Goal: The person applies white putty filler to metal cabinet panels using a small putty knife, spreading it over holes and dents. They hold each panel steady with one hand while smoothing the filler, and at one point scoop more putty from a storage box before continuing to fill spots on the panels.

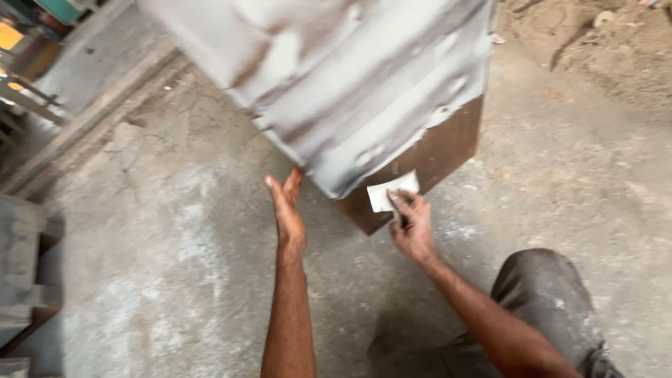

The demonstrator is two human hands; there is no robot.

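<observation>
Sandpaper (392,190) pinched in right hand (413,227) fingers against white-smeared board (364,84); left hand (288,210) fingers apart beside it.

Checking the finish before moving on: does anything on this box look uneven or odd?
Yes. The white coat on the box's top is patchy, with brown streaks showing through; the side by the right hand and its paper is bare brown.

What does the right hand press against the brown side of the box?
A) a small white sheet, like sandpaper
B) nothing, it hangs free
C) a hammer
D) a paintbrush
A: the right hand pins a small white sheet flat against the brown side of the white-coated box.
</observation>
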